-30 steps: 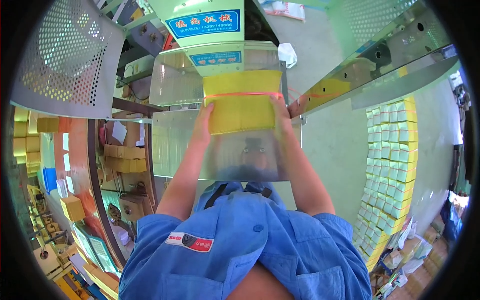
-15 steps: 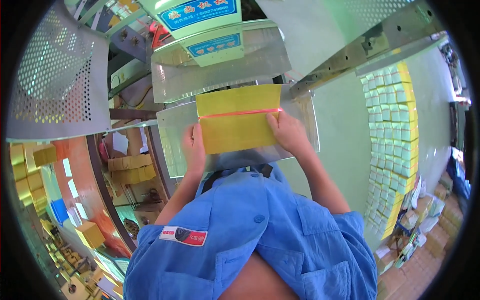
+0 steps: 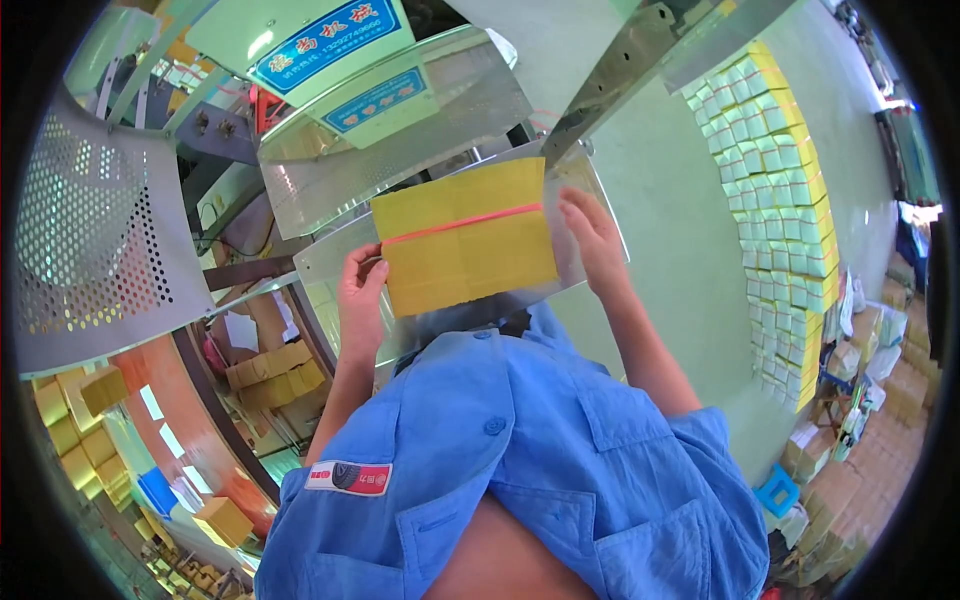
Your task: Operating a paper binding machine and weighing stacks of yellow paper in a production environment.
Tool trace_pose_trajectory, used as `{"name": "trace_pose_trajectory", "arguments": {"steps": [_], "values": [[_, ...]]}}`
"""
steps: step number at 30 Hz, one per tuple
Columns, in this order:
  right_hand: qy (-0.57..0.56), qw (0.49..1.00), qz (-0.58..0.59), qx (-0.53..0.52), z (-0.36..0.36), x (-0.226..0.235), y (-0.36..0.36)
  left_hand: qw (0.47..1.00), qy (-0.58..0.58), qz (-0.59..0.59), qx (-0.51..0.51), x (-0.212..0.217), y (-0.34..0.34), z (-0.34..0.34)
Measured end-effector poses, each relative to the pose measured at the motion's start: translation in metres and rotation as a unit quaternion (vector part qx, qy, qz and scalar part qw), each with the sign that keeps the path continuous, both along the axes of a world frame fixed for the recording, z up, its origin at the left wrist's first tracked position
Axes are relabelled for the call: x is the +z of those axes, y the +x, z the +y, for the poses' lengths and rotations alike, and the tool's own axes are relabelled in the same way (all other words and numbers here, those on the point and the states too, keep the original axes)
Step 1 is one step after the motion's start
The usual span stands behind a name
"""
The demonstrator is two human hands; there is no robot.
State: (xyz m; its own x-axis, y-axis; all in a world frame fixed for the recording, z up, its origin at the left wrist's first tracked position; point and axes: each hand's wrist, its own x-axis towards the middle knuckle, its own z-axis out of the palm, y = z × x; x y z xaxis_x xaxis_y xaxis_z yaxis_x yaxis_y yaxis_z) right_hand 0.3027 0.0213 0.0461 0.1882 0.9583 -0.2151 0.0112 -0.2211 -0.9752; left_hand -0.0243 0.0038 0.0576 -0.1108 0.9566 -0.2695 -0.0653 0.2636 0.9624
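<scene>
Fingers (image 3: 372,272) at both side edges of yellow paper bundle (image 3: 465,238) on metal tray (image 3: 330,275)

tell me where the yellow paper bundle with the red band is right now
Head view, upper centre: the yellow paper bundle sits on the metal plate, held between the left hand and right hand.

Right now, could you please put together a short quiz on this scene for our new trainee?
1. True or false: the yellow paper bundle is bound by a blue band.
2. Which hands touch the bundle? A) left hand only B) right hand only C) both
3. Fill in: the bundle lies on a clear ____ tray.

Key:
1. False; the rubber band is red.
2. C; the left hand grips its left edge, the right hand its right edge.
3. Plastic.
</scene>
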Motion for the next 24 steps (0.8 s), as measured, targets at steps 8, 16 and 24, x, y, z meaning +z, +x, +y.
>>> {"name": "trace_pose_trajectory", "arguments": {"steps": [8,16,24], "values": [[0.099,0.994,0.041,-0.016,0.012,-0.008,-0.052,1.0,0.029,0.007,0.004,-0.011,0.005,-0.006],[0.039,0.994,-0.049,-0.091,0.004,0.001,-0.053,0.997,0.063,0.028,-0.016,-0.007,0.008,-0.006],[0.024,0.986,-0.144,-0.081,0.007,-0.011,-0.046,0.996,0.046,0.06,-0.052,-0.009,-0.004,-0.001]]}}
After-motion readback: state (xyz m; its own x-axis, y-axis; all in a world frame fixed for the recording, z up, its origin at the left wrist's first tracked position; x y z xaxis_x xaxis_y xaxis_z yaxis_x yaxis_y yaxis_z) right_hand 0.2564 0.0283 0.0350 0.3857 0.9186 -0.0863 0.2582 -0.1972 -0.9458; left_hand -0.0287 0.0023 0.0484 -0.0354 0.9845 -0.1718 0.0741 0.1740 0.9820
